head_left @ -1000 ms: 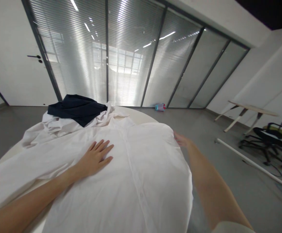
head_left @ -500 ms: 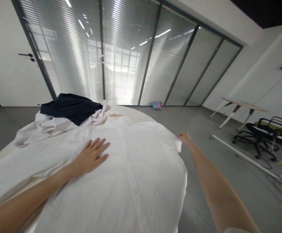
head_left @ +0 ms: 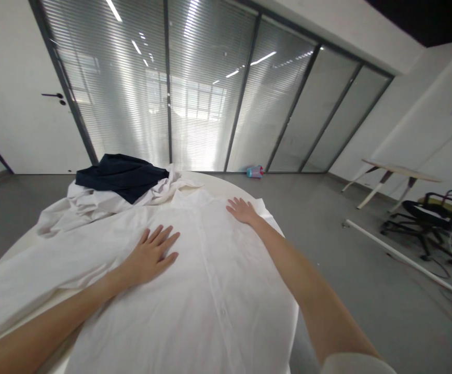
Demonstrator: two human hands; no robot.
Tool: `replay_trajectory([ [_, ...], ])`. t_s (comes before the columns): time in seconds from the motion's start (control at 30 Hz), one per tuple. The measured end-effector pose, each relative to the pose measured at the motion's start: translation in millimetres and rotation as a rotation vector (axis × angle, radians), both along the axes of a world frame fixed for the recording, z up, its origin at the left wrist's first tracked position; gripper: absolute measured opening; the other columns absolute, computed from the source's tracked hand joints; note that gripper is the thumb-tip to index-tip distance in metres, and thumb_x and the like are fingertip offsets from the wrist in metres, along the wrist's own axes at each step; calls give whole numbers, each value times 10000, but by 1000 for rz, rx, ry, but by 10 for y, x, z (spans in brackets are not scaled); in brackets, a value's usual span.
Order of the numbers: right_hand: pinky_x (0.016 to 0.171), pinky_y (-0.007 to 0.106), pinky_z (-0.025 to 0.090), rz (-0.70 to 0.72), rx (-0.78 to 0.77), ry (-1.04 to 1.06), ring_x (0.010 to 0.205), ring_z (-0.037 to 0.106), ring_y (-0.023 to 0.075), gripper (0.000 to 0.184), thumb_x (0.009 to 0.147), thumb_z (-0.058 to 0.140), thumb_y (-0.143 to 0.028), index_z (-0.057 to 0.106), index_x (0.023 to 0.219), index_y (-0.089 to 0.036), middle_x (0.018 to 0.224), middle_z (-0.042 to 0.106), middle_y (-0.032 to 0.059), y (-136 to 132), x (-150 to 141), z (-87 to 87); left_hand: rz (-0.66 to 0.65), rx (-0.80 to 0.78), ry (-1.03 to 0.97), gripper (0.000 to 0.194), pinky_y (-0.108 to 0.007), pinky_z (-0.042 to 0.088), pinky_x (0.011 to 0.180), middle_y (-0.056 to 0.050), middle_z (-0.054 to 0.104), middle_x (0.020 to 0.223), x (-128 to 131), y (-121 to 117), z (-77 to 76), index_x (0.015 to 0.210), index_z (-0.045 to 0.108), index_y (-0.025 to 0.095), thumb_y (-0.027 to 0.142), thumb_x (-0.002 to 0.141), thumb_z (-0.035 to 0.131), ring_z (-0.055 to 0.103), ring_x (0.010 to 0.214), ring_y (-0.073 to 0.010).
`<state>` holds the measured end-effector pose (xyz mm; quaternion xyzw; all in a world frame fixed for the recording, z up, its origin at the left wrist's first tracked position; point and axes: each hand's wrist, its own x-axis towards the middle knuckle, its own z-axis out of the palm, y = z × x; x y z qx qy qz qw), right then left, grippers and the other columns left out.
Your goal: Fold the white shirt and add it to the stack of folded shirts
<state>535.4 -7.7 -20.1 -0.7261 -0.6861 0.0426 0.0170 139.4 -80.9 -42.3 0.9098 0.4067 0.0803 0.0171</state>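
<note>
A white button-up shirt (head_left: 187,291) lies spread over a round table (head_left: 226,183), its collar toward the far side and its button strip running down the middle. My left hand (head_left: 151,255) rests flat on the shirt's left part with the fingers spread, holding nothing. On the upper right of the shirt, near the shoulder, my right hand (head_left: 242,210) lies open with fingers apart. The left sleeve stretches out toward the table's left edge; the right sleeve is partly behind my right hand and forearm.
Behind the shirt sit a dark navy cloth (head_left: 122,174) and more crumpled white fabric (head_left: 85,202). On the floor are a blue and pink object (head_left: 254,172) by the glass partition, a white pole (head_left: 405,259), an office chair (head_left: 420,223) and a small table (head_left: 400,171).
My right hand has let go of the right sleeve's end and moved left onto the shirt's upper right, opening flat. My left hand stays in place on the shirt.
</note>
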Motion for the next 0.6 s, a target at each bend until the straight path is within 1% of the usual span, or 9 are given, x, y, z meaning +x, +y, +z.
replay_trajectory([
  [0.07,1201,554,106,-133,-41,-5,1518,131,293,675,986,140,-643,228,1577,-329,1661,138,19,60,47,-32,9,-3,-7,624,-615,170,1171,-73,270,1620,-5,-33,-2,1541,355,291,577,986,326,196,1495,-369],
  [0.13,1197,566,111,-239,-58,-2,1515,129,315,683,984,114,-637,217,1581,-320,1664,125,21,114,118,-33,8,-1,-20,622,-627,168,1164,-75,268,1621,-8,-50,-6,1541,354,296,580,988,323,193,1495,-377],
  [0.17,1192,579,116,-268,-56,-3,1512,133,330,692,983,106,-635,225,1580,-306,1664,127,34,135,145,-25,5,1,-27,621,-629,165,1162,-75,267,1621,-9,-52,-8,1540,354,297,581,989,321,192,1495,-379],
  [0.3,1191,591,95,-266,69,-6,1514,118,332,679,992,90,-611,259,1571,-300,1663,126,59,163,209,25,3,-9,-38,619,-613,147,1171,-70,265,1623,-7,-56,-9,1540,354,304,588,991,315,186,1498,-372],
  [0.37,1181,620,84,-305,109,43,1509,135,352,669,992,125,-615,315,1553,-303,1656,160,75,147,286,52,8,-18,-34,620,-605,150,1172,-66,268,1623,-7,-64,3,1539,356,305,588,988,321,190,1497,-369],
  [0.4,1171,642,93,-337,104,80,1501,161,366,661,992,159,-613,350,1540,-297,1647,190,88,132,354,68,9,-21,-31,619,-603,157,1170,-65,275,1621,-9,-68,18,1536,362,304,586,986,329,198,1495,-369],
  [0.47,1162,644,154,-392,96,145,1487,224,358,626,1002,210,-569,380,1527,-274,1627,249,111,76,554,110,4,-19,-31,613,-594,188,1163,-60,310,1608,-18,-61,69,1519,396,310,591,976,353,241,1483,-366],
  [0.53,1165,561,252,-434,129,175,1475,282,305,594,1024,184,-458,352,1541,-217,1609,287,140,-35,824,155,2,-11,-41,584,-563,270,1135,-53,404,1564,-24,-13,151,1464,479,317,599,961,391,348,1436,-351],
  [0.6,1107,476,380,-496,169,186,1416,399,284,592,1024,160,-368,351,1535,-136,1558,362,203,-227,1113,172,20,-11,-51,516,-515,381,1061,-58,541,1455,-5,92,249,1352,591,301,579,949,425,502,1315,-331],
])
